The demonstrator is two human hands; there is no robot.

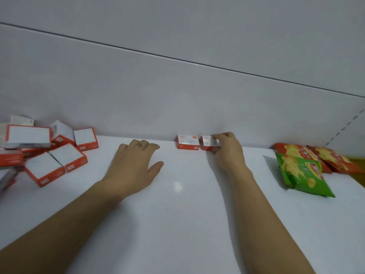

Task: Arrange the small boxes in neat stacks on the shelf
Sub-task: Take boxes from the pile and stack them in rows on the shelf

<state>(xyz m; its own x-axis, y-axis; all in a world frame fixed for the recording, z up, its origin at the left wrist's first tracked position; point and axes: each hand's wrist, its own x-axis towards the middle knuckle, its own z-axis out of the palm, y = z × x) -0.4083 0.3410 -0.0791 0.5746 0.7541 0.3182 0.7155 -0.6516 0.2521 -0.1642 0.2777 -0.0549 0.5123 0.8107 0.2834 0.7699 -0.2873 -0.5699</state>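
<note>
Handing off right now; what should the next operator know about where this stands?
Left grip rests flat on the shelf, holding nothing.
Right grip pinches a box at the back wall, beside a placed box.
Done: those two sit side by side, one layer.
Left: the jumbled pile at far left, not yet stacked.
Snack bags lie at right.

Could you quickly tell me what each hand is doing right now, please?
Left hand: open, resting on the shelf, holding nothing.
Right hand: gripping a small box.
</note>
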